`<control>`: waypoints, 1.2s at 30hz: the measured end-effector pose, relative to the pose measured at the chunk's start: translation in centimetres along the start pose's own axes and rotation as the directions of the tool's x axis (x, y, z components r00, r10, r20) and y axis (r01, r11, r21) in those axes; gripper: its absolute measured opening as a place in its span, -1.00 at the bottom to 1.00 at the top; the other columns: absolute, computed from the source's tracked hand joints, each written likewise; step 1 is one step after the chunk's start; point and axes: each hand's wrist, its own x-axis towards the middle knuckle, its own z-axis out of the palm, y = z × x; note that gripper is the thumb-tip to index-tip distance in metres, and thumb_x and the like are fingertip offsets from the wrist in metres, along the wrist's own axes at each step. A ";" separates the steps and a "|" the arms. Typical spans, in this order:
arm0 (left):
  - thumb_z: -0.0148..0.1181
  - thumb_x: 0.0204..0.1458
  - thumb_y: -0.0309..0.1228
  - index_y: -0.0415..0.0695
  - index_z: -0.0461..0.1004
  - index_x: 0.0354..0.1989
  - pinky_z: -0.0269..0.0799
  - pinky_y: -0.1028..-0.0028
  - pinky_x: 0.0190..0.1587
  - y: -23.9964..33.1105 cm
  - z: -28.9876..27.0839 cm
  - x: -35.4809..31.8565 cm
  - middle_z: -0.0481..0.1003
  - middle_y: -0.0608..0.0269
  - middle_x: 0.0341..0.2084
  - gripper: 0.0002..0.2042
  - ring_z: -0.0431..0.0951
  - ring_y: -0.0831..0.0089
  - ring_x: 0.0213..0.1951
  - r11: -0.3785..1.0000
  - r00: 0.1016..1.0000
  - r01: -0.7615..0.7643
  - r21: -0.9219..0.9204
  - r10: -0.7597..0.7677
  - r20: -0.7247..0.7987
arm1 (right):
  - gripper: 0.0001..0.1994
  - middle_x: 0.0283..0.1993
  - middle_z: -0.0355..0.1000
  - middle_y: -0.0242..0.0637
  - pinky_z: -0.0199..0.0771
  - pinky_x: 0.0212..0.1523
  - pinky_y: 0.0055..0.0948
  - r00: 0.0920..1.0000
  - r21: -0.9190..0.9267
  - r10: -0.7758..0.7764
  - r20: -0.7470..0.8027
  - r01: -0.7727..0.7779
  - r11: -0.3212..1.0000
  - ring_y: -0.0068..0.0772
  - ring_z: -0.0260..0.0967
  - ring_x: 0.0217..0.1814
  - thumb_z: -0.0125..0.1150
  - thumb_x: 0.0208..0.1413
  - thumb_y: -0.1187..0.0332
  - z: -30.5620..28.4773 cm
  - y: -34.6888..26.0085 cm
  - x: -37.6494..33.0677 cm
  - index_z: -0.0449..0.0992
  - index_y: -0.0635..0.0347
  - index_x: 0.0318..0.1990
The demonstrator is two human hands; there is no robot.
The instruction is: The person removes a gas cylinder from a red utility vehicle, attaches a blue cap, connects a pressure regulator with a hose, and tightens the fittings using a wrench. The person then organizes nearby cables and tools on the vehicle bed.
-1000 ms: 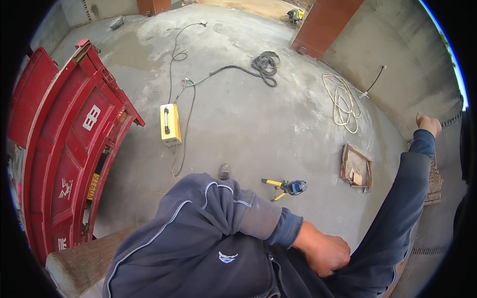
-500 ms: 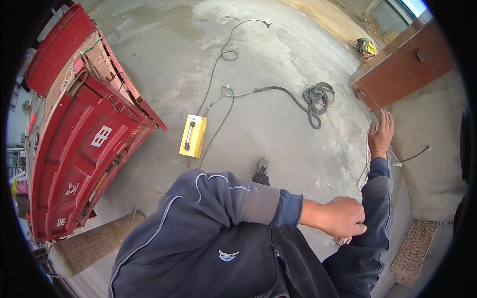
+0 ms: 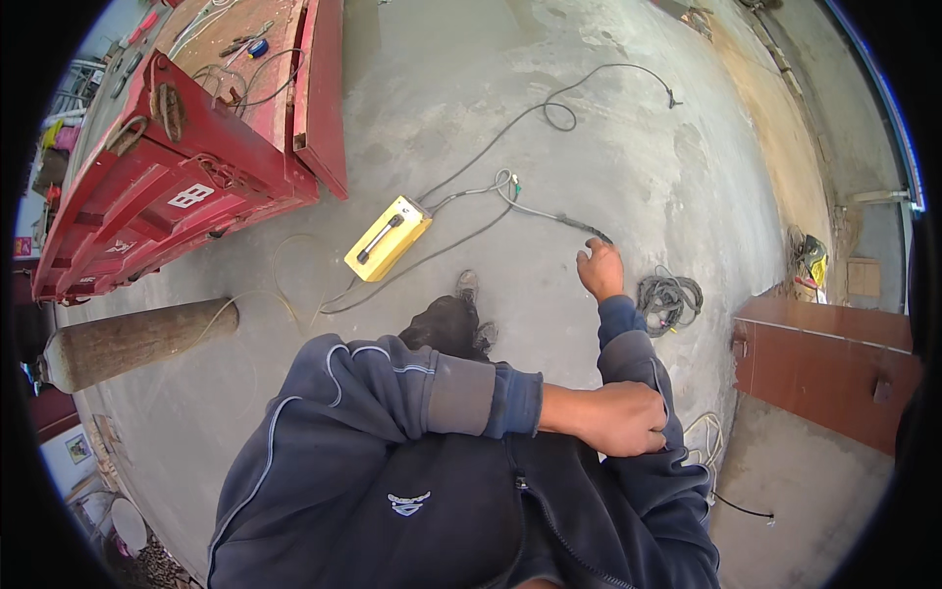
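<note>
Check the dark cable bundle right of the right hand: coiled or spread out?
Coiled. The dark cable bundle lies in overlapping loops on the grey concrete floor.

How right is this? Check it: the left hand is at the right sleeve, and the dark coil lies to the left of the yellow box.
One thing is wrong: the head view shows the dark coil to the right of the yellow box, not the left. The left hand is indeed at the right sleeve.
</note>
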 end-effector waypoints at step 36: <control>0.25 0.40 -0.32 -0.25 0.63 -0.09 0.51 0.50 -0.29 -4.8 20.5 -24.9 0.61 0.30 -0.38 -0.79 0.60 0.54 -0.38 0.811 -0.725 -0.539 -0.226 -0.584 -0.365 | -0.70 -0.12 0.67 0.11 0.65 0.10 0.04 -0.124 -0.045 -0.644 0.755 0.970 -0.240 0.19 0.64 -0.02 0.18 0.13 0.23 17.1 -31.1 20.5 0.74 0.27 -0.32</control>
